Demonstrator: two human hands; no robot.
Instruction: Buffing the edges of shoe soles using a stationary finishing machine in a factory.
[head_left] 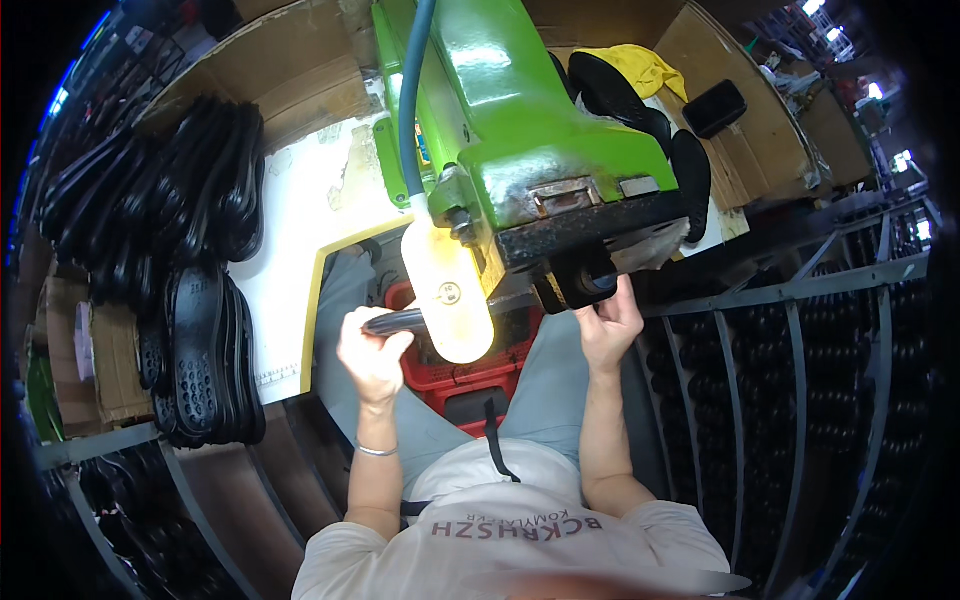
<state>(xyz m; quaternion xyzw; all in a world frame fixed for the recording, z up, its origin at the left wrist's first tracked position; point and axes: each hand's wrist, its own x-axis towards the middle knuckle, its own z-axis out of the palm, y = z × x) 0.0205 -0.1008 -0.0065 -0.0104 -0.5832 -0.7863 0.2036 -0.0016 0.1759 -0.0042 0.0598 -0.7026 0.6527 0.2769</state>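
Note:
A green machine (520, 110) rises in front of me, with a lit yellowish lamp (447, 290) hanging at its lower left. My left hand (372, 350) is closed around the end of a black shoe sole (398, 320) just left of the lamp. My right hand (610, 320) reaches up under the machine's dark lower edge and grips the other end of that sole (580, 282) by a black block. The lamp hides the sole's middle. A silver bracelet (377, 451) circles my left wrist.
Several black shoe soles (195, 330) are stacked on the white table (300, 220) at left. A red bin (470, 375) sits below between my knees. More soles (640, 110) lie behind the machine beside cardboard (760, 130). Metal racks (800, 330) filled with dark soles stand at right.

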